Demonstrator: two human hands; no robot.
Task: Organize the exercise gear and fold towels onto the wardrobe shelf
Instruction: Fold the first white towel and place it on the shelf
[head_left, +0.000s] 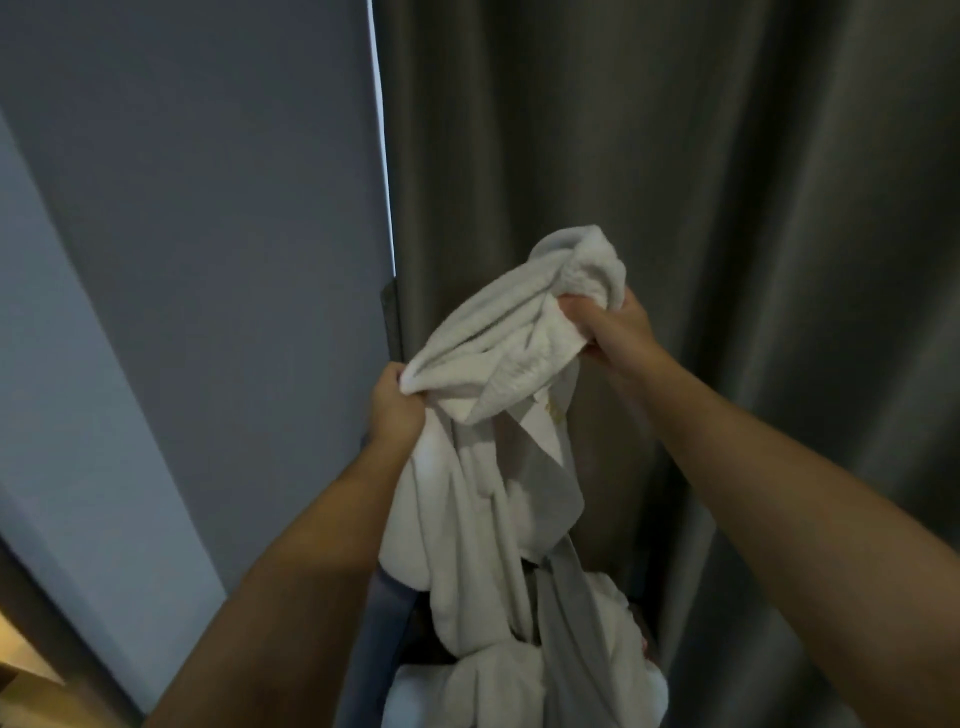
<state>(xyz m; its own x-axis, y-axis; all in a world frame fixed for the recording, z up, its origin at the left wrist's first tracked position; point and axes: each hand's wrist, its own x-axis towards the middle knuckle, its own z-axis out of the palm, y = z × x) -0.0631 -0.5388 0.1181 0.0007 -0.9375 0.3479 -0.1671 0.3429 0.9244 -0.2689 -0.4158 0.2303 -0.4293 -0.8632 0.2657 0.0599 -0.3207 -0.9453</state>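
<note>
While the white terry towel (493, 358) hangs crumpled and unfolded between both hands, the folding step counts as begun but not done. The towel is held up in mid-air at the centre of the view, close in front of the dark grey pleated curtain (727, 208), and its lower length trails down toward the near edge of the frame.

Left hand (396, 402): fingers (389, 378) curled tight round a bunched corner at the towel's left end. Right hand (621, 327): fingers (579, 306) curled round a thick wad at the higher, right end. Neither hand holds anything else.

Below the hands lies a heap of white cloth (498, 686). Whether it is the same towel's tail or further towels cannot be told. A pale grey fabric band (566, 639) runs down across the heap; its nature is unclear.

To the left stands a flat grey-blue wall panel (208, 234).

Findings: no folded towel is visible, no wardrobe shelf is in view, and no exercise gear can be identified. Judgement: the task is at an early stage. Outstanding work: spreading the towel flat, folding it, shelving it, dealing with the heap and arranging the gear.
</note>
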